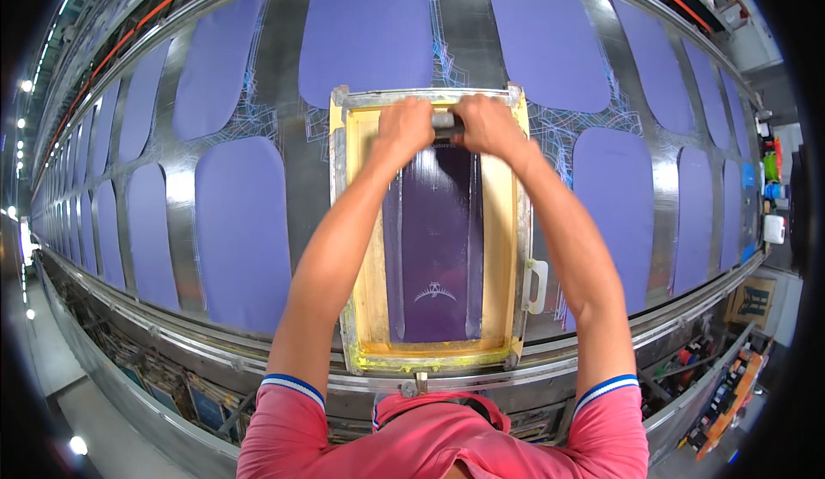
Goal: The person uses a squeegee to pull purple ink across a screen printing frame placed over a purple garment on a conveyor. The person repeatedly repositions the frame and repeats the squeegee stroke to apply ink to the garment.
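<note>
Both my arms stretch forward over a screen-printing frame (339,187), which has metal edges and a yellow-coated mesh. At its far end, my left hand (406,125) and my right hand (488,124) are wrapped round a squeegee (443,121), one on each side of its middle. Most of the squeegee is hidden under my fingers. Nearer to me, the mesh has a dark purple printing area (434,247) with a pale curved emblem (435,291) near its close end. A white handle (537,286) sticks out from the frame's right side.
The frame lies on a long dark printing table (309,221) with rows of purple fabric pieces (239,230). A metal rail (215,347) runs along the near edge. Stored frames (202,402) stand below at left; bottles and containers (774,228) are at far right.
</note>
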